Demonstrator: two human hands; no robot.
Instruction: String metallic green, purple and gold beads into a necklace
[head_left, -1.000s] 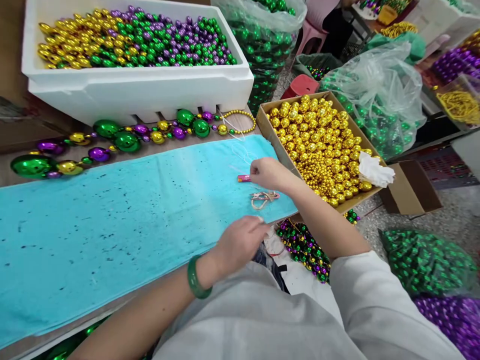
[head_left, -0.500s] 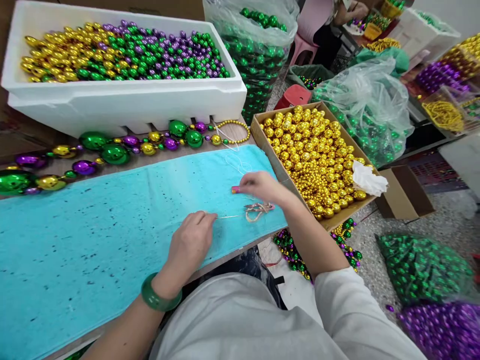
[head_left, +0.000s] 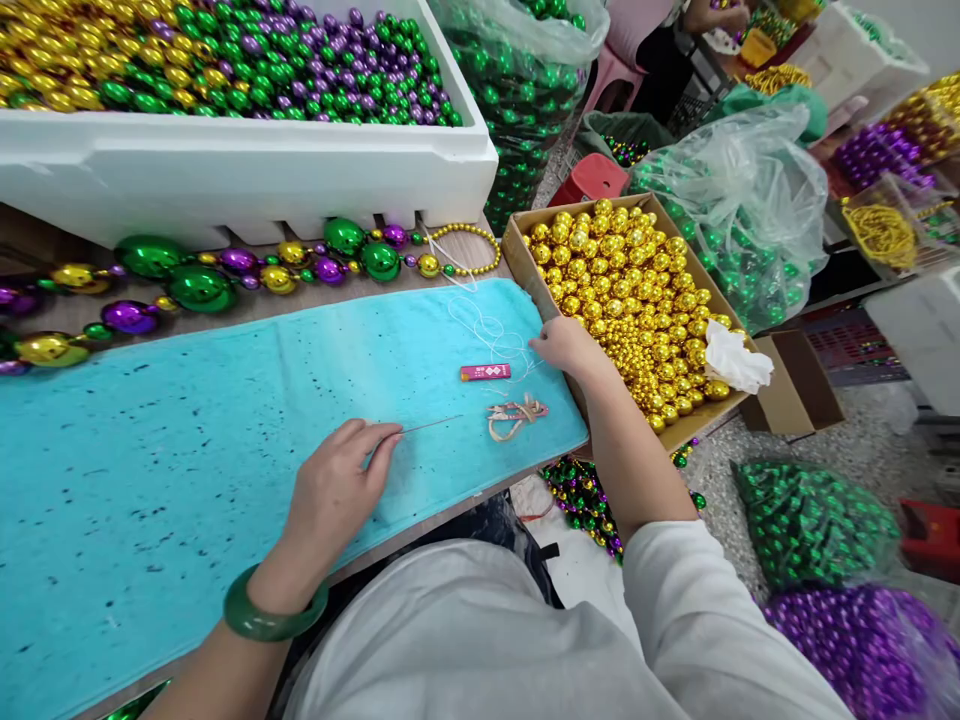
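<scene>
My left hand (head_left: 345, 490), with a green bangle (head_left: 274, 605) at the wrist, pinches a long thin needle (head_left: 433, 424) that points right above the turquoise cloth (head_left: 225, 450). Over the cloth's right end, my right hand (head_left: 566, 348) is closed, its fingertips at the loose white thread (head_left: 491, 328), which they appear to pinch. Between the hands lies a small flat pink case (head_left: 485, 372) with white print. Just below it rests a pair of small thread snips (head_left: 519, 412) wrapped in pale cord.
A cardboard box (head_left: 517, 245) of gold beads adjoins the cloth's right end. Behind the cloth lie a strung garland of large beads (head_left: 202, 288) and a white foam box (head_left: 247, 170) of mixed beads. Bead bags (head_left: 817, 520) stand on the floor; a person's hand (head_left: 724, 15) shows far back.
My right hand has moved right and slightly up, away from the pink case, which now lies uncovered. My left hand has shifted left and down with the needle. The view has shifted a little.
</scene>
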